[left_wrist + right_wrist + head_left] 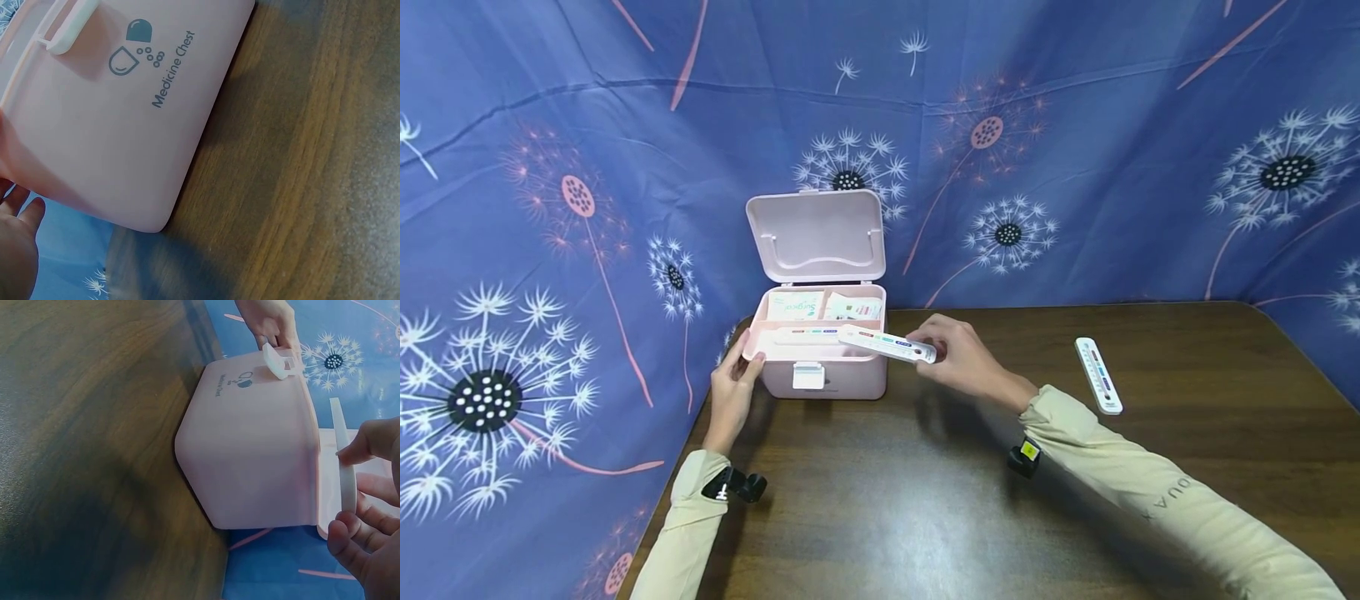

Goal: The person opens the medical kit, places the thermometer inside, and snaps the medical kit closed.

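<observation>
My right hand (961,357) pinches one end of a white thermometer (887,343) with a printed scale and coloured marks. Its far end reaches over the right side of a pink medicine chest (857,382), whose lid (823,237) stands raised. A similar thermometer (805,335) lies in the front compartment, partly covered by the held one in the head view. At the chest's left front corner, my left hand (732,400) grips the rim, thumb on top and fingers along the outer side. The right wrist view shows the held thermometer (342,456) edge-on between thumb and fingers.
Another white thermometer (1097,375) lies on the brown wooden table (865,483) to the right. Packets (793,305) fill the chest's two back compartments. A white latch (808,376) hangs at its front. Blue dandelion-patterned cloth (1075,167) borders the table behind and at left.
</observation>
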A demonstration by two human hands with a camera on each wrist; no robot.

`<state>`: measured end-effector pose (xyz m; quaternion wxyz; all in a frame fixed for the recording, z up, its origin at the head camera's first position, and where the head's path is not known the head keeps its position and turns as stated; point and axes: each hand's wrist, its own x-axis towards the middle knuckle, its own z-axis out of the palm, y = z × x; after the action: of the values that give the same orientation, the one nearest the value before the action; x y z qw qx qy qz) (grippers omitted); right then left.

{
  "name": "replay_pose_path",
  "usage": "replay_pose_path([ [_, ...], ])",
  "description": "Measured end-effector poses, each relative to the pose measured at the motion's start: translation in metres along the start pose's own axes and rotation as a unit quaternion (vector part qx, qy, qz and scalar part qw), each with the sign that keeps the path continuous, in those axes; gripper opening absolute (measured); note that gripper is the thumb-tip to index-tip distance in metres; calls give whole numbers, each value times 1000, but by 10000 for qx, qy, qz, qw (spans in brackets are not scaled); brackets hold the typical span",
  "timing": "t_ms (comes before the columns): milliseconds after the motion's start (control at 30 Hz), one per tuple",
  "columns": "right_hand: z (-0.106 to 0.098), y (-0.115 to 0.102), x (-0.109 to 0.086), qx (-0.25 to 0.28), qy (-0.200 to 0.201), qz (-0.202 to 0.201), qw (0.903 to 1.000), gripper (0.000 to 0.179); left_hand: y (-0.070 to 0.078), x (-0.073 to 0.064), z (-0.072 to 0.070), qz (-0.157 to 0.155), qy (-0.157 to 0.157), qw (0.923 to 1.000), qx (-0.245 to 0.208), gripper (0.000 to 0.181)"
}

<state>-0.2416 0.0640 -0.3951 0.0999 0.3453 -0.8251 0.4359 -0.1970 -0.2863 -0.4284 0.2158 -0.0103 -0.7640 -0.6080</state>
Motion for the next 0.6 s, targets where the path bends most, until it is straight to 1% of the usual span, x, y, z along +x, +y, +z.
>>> replay_pose_path([
  [233,3,0,4,55,38,-85,9999,33,0,0,0,37,-1,10000,63,51],
  [600,9,3,11,60,58,-197,9998,33,0,0,0,59,-4,10000,0,51],
])
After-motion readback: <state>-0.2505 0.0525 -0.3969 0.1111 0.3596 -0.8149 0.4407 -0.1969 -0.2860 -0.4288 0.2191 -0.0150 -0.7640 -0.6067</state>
